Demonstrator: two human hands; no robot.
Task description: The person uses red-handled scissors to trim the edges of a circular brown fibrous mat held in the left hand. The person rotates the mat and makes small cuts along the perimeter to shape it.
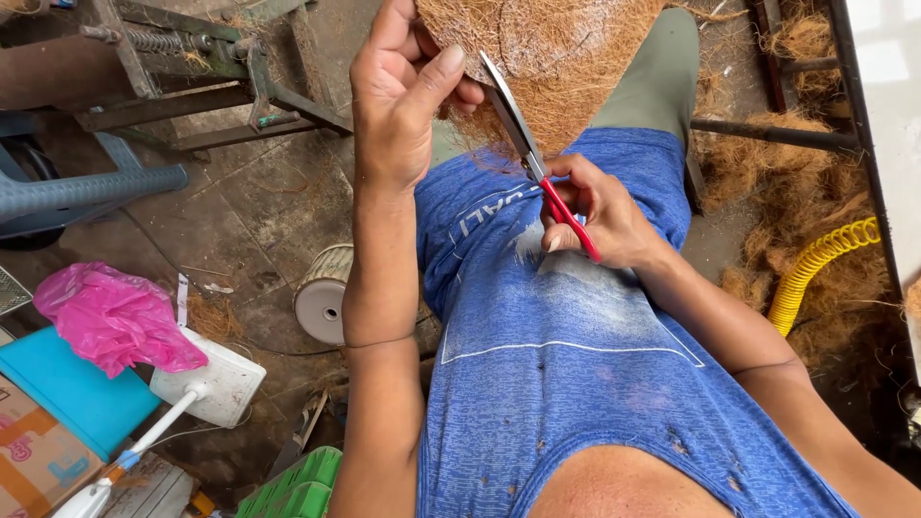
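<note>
My left hand (398,91) grips the near edge of a round brown coconut-fibre piece (556,53) held above my lap. My right hand (600,211) holds red-handled scissors (537,163), fingers through the handles. The grey blades point up and left, with their tips at the fibre piece's lower edge, close to my left thumb. Loose fibres hang from that edge. My blue shirt lies below both hands.
A rusty metal frame (192,77) stands at the upper left. A spool of twine (324,293) sits on the dirty floor beside my left arm. A pink plastic bag (115,317), white extension socket (216,384) and green crate (293,489) lie lower left. Yellow coiled hose (815,264) and fibre heaps are right.
</note>
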